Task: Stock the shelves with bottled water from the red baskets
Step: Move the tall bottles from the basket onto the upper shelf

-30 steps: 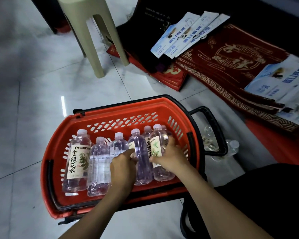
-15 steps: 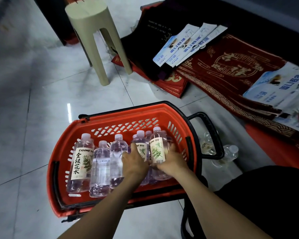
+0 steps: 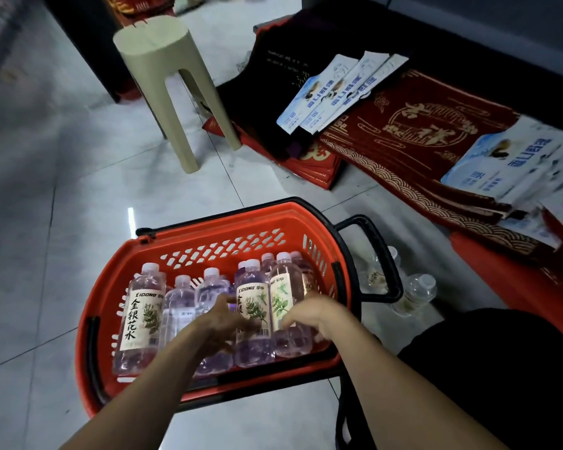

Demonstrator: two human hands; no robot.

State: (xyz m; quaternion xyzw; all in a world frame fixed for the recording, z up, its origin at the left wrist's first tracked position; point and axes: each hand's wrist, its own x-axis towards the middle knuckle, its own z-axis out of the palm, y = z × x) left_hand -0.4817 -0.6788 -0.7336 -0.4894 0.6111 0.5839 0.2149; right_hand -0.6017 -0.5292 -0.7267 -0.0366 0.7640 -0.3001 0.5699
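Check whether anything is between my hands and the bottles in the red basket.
Nothing visible is. The left hand holds the purple-tinted bottle and the right hand the pale-label bottle beside it, inside the red basket. The basket's top is open, its black handle off to the right.

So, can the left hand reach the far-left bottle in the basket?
Probably yes: the far-left bottle lies uncovered in the open basket, close to the left hand, with nothing lying across it.

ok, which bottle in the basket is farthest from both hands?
The clear plastic bottle at the red plastic basket's left end, cream label facing up.
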